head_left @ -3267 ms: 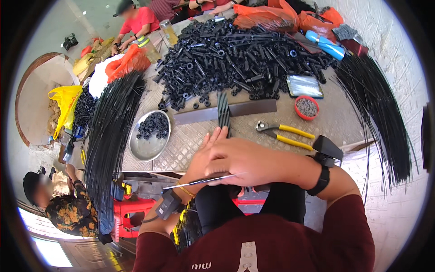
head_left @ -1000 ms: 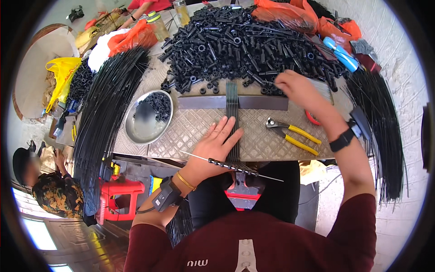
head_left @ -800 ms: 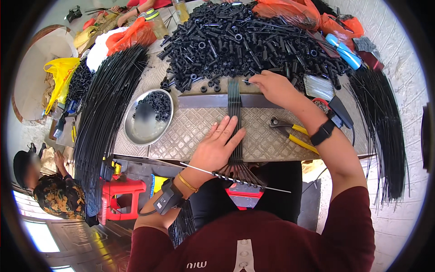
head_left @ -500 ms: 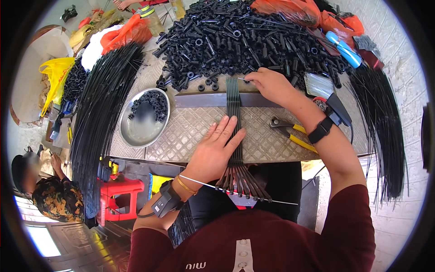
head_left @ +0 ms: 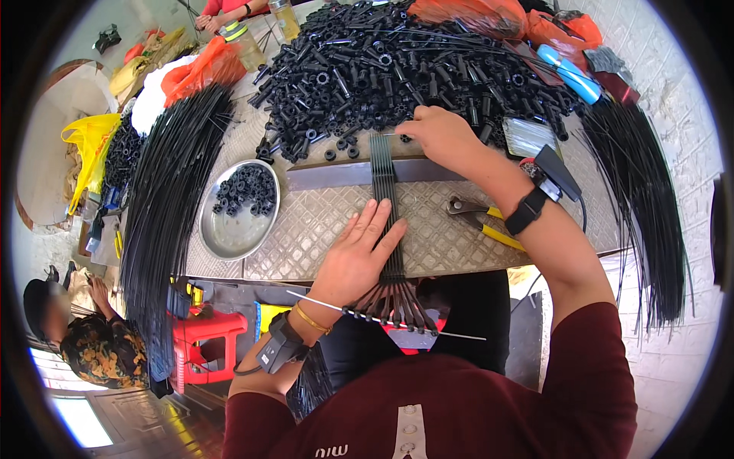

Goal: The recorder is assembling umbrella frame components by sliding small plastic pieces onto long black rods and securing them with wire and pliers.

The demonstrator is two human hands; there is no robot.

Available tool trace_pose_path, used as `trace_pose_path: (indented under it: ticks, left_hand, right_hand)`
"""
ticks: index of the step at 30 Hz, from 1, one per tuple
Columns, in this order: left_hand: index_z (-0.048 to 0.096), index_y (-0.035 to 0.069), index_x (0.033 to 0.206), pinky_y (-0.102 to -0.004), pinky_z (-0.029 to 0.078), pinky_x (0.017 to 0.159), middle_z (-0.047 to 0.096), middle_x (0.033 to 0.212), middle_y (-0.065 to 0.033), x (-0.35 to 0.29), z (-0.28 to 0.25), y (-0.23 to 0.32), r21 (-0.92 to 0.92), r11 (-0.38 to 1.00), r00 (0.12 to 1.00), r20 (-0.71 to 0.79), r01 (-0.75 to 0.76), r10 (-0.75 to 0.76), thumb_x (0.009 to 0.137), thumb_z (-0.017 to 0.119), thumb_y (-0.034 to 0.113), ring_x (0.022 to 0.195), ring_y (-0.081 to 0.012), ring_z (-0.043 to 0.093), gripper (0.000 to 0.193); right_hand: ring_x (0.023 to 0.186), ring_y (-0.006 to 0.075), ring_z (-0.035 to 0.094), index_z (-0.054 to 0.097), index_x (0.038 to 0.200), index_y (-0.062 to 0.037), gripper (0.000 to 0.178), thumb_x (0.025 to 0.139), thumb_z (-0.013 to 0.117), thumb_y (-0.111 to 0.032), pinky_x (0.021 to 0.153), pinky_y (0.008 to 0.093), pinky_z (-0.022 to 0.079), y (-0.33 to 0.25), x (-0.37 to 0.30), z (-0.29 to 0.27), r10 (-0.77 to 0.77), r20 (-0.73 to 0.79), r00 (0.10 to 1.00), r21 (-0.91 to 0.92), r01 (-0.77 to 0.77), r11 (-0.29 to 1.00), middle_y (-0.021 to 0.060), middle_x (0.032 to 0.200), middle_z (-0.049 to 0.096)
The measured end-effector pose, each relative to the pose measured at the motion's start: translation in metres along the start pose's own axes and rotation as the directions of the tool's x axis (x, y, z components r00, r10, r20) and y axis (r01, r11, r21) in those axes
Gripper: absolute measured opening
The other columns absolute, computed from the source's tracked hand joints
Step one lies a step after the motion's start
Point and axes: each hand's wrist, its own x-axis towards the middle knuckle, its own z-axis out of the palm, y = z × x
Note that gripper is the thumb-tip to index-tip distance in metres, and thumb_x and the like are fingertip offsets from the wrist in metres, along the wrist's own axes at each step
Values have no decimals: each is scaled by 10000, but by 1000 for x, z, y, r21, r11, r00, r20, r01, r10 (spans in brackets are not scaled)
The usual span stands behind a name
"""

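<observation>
A flat row of thin black ribs (head_left: 381, 162) runs toward me across a metal bar (head_left: 329, 176) on the table. My left hand (head_left: 355, 256) lies flat on the ribs with its fingers spread. At the far ends of the ribs, my right hand (head_left: 443, 141) pinches a thin metal wire (head_left: 391, 135), whose tip meets the row's right side; whether it passes through is too small to tell. Over my lap the near ends fan out, strung along a thin pale rod (head_left: 462, 336) that passes by my left wrist.
A metal bowl (head_left: 233, 229) of small black rings stands left; yellow-handled pliers (head_left: 489, 228) lie right. A large heap of black tubular parts (head_left: 397, 73) covers the back. Long black rod bundles hang over both table sides. A person (head_left: 95, 336) sits at the lower left, beside a red stool (head_left: 206, 336).
My right hand has moved slightly closer to the ribs, and less wire shows between them. The left hand stays flat on the row. The whole view has shifted a little.
</observation>
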Motion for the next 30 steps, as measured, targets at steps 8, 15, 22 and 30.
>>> trace_pose_path:
  ticks: [8, 15, 22, 30]
  left_hand:
    - [447, 28, 1279, -468, 305, 1043, 326, 1382, -258, 3, -10, 4, -127, 992, 1000, 20, 0, 3, 666, 668, 440, 1286, -421, 316, 771]
    - [471, 52, 1259, -466, 317, 1043, 346, 1376, -238, 4, -7, 8, -188, 981, 999, 11, 52, -51, 570, 779, 358, 1289, -414, 318, 814]
    - [477, 56, 1258, -468, 312, 1050, 347, 1377, -233, 3, -6, 7, -180, 983, 999, -11, 35, -38, 540, 799, 285, 1286, -409, 324, 820]
    - [483, 64, 1254, -468, 306, 1051, 335, 1382, -241, 5, -8, 8, -203, 978, 999, 11, 50, -49, 520, 812, 294, 1294, -409, 312, 836]
  right_hand:
    - [868, 264, 551, 612, 1059, -117, 225, 844, 542, -118, 758, 372, 452, -1, 14, 9, -83, -10, 997, 19, 83, 996, 64, 844, 606]
    - [868, 266, 559, 543, 1146, -122, 279, 867, 543, -135, 771, 376, 450, 4, 19, 10, 8, 20, 1000, 277, -14, 961, 101, 870, 633]
    - [860, 264, 541, 534, 1158, -127, 294, 865, 545, -101, 773, 378, 443, 6, 17, 10, -30, -10, 999, 275, 32, 961, 98, 860, 622]
    - [887, 305, 540, 547, 1142, -123, 285, 860, 567, -158, 791, 417, 449, 5, 17, 9, -36, -8, 999, 262, 37, 964, 86, 938, 641]
